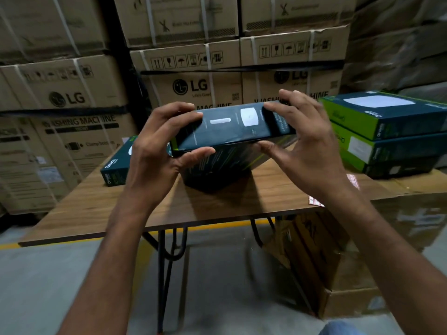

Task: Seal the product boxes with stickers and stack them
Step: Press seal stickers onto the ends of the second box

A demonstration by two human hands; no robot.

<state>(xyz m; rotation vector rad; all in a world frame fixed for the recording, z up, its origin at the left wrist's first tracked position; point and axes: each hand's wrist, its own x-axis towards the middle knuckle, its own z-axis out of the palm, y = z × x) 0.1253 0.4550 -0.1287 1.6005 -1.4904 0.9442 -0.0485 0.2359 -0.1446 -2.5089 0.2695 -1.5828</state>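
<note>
Brown cartons [193, 88] are stacked high behind a wood-grain surface [121, 209] in what looks like a warehouse. The box [232, 126] is out in front of the person, over the middle of the surface. Its narrow dark side is turned up toward the camera and its broad face drops away below. I cannot tell whether its lower edge rests on the surface.

Its long axis runs left to right, the right end a little higher. The left hand [154, 146] grips the left end, fingers curled over the top and thumb pressed along the near edge, right by the green end flap. The right hand [307, 141] grips the other end the same way, fingers over the far edge and thumb on the near one.

The stack [387, 122] of 3 boxes lies to the right, near the right hand and apart from the held box. A red-and-white sticker sheet [314, 201] sits at the near right edge of the surface, below the right forearm. So the right hand is probably the one to free for a sticker, or to lead the box across. 1 more box [116, 165] lies flat at the left.
</note>
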